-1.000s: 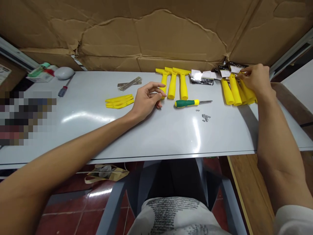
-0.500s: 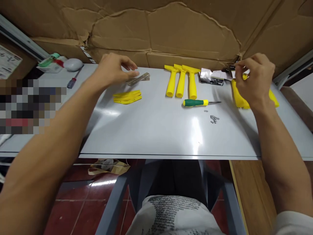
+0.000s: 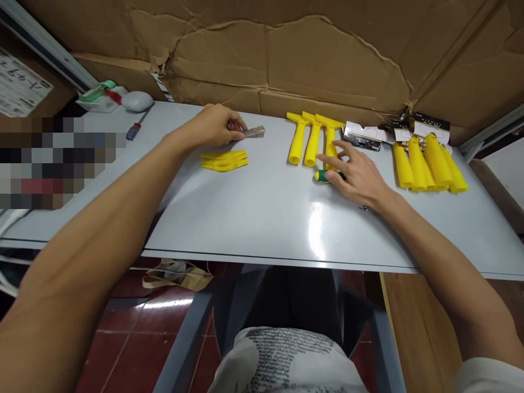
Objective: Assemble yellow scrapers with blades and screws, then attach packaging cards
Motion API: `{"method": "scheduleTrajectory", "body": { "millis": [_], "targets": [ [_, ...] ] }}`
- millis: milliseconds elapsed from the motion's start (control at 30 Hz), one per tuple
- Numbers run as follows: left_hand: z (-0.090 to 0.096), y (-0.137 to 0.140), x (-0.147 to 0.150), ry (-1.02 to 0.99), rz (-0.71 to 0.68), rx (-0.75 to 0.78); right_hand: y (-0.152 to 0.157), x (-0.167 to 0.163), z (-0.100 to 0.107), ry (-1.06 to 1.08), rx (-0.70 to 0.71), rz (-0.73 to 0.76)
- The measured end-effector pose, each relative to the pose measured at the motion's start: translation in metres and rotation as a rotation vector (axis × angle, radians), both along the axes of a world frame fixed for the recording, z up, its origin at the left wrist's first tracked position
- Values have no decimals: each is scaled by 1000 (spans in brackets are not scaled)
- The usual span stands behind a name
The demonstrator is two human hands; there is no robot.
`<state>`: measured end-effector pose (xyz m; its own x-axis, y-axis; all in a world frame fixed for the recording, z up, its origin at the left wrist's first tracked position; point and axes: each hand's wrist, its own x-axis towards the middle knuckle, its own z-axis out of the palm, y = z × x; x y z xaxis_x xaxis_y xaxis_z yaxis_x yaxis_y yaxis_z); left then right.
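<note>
My left hand (image 3: 220, 125) is at the back of the table, thumb and fingers closed on the near end of a thin greyish strip (image 3: 256, 132), partly hidden by the fingers. Just in front of it lie several flat yellow plastic pieces (image 3: 224, 160) in a stack. My right hand (image 3: 355, 172) hovers with fingers spread over a green and yellow screwdriver (image 3: 321, 176), whose shaft it hides. Behind the fingers, three yellow T-shaped scraper handles (image 3: 313, 142) lie side by side. A few small screws (image 3: 363, 208) peek out below the right wrist.
Several more yellow handles (image 3: 429, 164) are grouped at the right, by black and white packages (image 3: 432, 128). Another package (image 3: 362, 135) lies at the back. A cardboard sheet (image 3: 335, 60) walls the rear. At the left are another screwdriver (image 3: 134, 131) and a white rounded object (image 3: 137, 101).
My right hand has come left from the yellow handles on the right to above the green screwdriver, opening its fingers. The left hand has lowered slightly at the strip. The view has shifted a little.
</note>
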<state>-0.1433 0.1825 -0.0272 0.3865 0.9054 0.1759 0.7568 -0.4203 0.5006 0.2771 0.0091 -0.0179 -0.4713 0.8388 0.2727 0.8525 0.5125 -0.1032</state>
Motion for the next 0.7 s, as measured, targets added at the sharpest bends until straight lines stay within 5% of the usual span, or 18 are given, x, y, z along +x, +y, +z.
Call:
{"method": "scheduleTrajectory", "body": {
  "millis": [200, 500, 700],
  "targets": [
    [8, -16, 9, 7, 50, -9, 5, -8, -6, 117, -11, -25],
    [36, -46, 21, 140, 75, -137, 10, 2, 1, 537, 191, -138],
    [12, -18, 6, -44, 110, -60, 9, 9, 8, 817, 258, -238]
  ]
}}
